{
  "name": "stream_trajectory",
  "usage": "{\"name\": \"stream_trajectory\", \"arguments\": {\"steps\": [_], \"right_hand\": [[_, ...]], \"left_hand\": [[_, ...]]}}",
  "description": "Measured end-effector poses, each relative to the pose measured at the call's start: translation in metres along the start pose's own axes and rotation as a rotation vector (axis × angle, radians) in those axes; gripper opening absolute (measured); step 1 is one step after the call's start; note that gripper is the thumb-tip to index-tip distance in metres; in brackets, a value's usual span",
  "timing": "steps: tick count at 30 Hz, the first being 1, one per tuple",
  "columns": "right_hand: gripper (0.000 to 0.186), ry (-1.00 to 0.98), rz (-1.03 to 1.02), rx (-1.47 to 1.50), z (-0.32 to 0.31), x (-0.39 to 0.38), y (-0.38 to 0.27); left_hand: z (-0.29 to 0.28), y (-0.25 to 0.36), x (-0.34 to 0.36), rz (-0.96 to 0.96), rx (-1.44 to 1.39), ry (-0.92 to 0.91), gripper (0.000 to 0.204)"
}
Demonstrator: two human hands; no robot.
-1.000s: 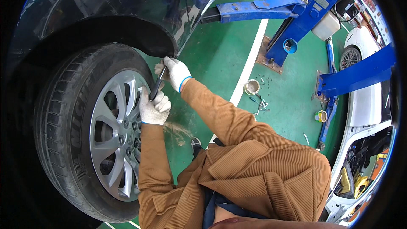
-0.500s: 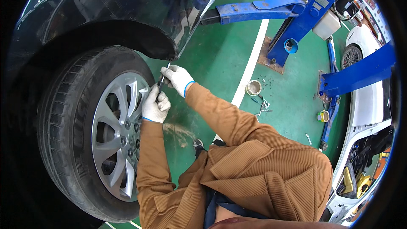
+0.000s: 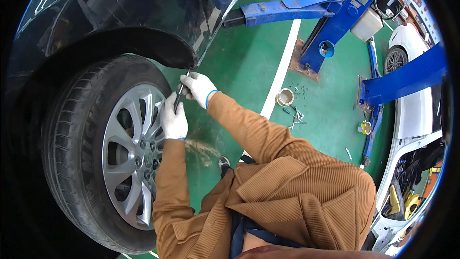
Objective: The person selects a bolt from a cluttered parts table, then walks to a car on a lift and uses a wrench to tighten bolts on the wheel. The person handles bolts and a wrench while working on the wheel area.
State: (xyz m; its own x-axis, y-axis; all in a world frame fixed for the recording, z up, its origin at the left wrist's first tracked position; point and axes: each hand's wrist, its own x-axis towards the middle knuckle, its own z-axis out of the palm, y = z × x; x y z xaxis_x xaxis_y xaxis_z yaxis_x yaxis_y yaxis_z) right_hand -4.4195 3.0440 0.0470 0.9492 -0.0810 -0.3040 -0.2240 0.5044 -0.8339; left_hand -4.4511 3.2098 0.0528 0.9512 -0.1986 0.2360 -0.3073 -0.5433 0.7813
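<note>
A slim tool that looks like a screwdriver (image 3: 178, 100), with a dark handle and a metal shaft, slants up to the lower rear corner of the dark car's wheel arch (image 3: 190, 62). My left hand (image 3: 173, 119), in a white glove, grips its handle end between thumb and fingers. Higher up, my gloved right hand (image 3: 198, 88) is closed around the shaft, just below the arch edge. The fingers hide part of the shaft, and what its tip meets is too small to make out. Left of both hands stands the wheel (image 3: 117, 163) with its silver rim.
A blue lift arm (image 3: 282, 14) reaches under the car from a blue post (image 3: 335, 24). On the green floor lie a round tub (image 3: 285, 97), several loose tools (image 3: 298, 116) and small parts. A white car (image 3: 414, 120) stands at far right, beside another blue post (image 3: 407, 79).
My left hand's curled fingers have straightened and turned along the tool's handle. My right hand stays on the shaft near the arch edge. The whole view has shifted slightly.
</note>
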Motion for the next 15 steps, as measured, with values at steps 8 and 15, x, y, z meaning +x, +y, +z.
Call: {"name": "stream_trajectory", "arguments": {"steps": [8,15], "right_hand": [[0.02,-0.011,-0.028,0.081,0.002,0.001,0.002],[0.02,0.012,-0.039,0.082,-0.002,0.008,0.006]], "left_hand": [[-0.007,-0.017,0.003,-0.678,-1.307,-0.27,0.024],[0.005,-0.036,0.013,-0.177,-0.94,-0.293,0.041]]}}
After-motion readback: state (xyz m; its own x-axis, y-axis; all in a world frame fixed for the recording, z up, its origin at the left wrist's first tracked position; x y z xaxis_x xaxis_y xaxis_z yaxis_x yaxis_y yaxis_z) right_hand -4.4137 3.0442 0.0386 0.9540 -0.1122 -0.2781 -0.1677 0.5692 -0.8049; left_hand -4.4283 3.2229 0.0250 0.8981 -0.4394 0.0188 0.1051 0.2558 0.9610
